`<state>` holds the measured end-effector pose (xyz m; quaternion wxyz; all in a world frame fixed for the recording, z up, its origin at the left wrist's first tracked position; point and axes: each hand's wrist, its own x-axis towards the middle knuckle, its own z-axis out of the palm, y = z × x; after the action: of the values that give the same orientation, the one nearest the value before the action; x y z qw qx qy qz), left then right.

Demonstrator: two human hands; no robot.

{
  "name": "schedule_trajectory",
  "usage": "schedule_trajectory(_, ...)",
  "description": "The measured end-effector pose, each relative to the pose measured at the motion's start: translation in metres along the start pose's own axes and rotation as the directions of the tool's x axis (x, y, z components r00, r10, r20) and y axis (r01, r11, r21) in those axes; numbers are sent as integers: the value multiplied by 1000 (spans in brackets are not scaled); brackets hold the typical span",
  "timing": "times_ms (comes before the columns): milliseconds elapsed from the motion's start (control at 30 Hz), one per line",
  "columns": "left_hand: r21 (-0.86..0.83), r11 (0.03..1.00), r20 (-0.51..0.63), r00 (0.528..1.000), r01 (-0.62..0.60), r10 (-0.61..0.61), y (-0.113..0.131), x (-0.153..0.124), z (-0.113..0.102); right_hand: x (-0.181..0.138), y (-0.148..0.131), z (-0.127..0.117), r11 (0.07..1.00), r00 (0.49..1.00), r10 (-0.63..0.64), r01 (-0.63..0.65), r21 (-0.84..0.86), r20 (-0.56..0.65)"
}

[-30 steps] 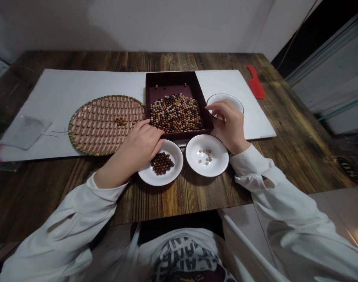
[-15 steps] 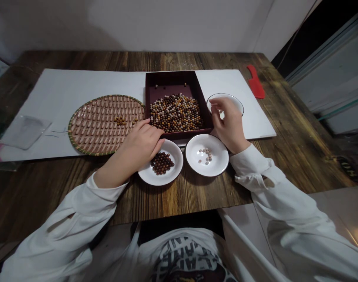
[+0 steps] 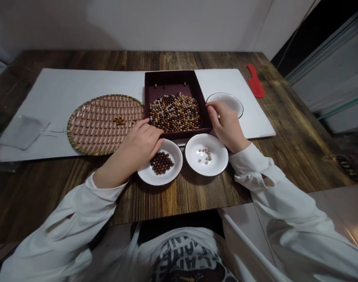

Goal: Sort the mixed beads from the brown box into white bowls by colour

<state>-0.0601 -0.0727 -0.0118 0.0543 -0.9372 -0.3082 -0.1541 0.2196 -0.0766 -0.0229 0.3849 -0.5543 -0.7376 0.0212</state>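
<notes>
A dark maroon box (image 3: 170, 80) holds a heap of mixed brown, tan and cream beads (image 3: 175, 112). My left hand (image 3: 139, 145) rests loosely curled at the box's near left corner, its fingertips over a white dish of dark brown beads (image 3: 160, 162). My right hand (image 3: 227, 126) is beside the box's right wall, fingers pinched together over the near rim of a white dish (image 3: 229, 101) at the back right; whether a bead is in the pinch is hidden. A second white dish (image 3: 206, 154) with a few pale beads lies below that hand.
A round woven tray (image 3: 104, 123) with a few tan beads lies to the left on a white sheet (image 3: 64, 88). A clear plastic bag (image 3: 23, 131) sits far left. A red comb-like tool (image 3: 254, 80) lies at the back right of the wooden table (image 3: 179, 197).
My right hand moved up from the box's edge to the back right dish, then drew back a little to its near rim. The left hand stayed put.
</notes>
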Motion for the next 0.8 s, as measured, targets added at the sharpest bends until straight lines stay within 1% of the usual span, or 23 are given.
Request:
schedule_trajectory(100, -9, 1000, 6, 1000, 2, -2, 0, 0, 0, 1, -3, -2, 999, 999, 30, -29, -14, 28)
schedule_trajectory(200, 6, 1000, 3, 1000, -4, 4, 0, 0, 0, 1, -1, -2, 1000, 999, 29, -28, -6, 25)
schedule_trajectory(467, 23, 1000, -6, 1000, -13, 13, 1, 0, 0, -1, 10, 4, 1000, 999, 3, -1, 31, -47)
schedule_trajectory(633, -17, 1000, -8, 1000, 3, -3, 1, 0, 0, 0, 15, 3, 999, 993, 17, -11, 46, -117)
schedule_trajectory(800, 11, 1000, 1, 1000, -9, 9, 1, 0, 0, 1, 15, 2, 999, 993, 6, -2, 38, -116)
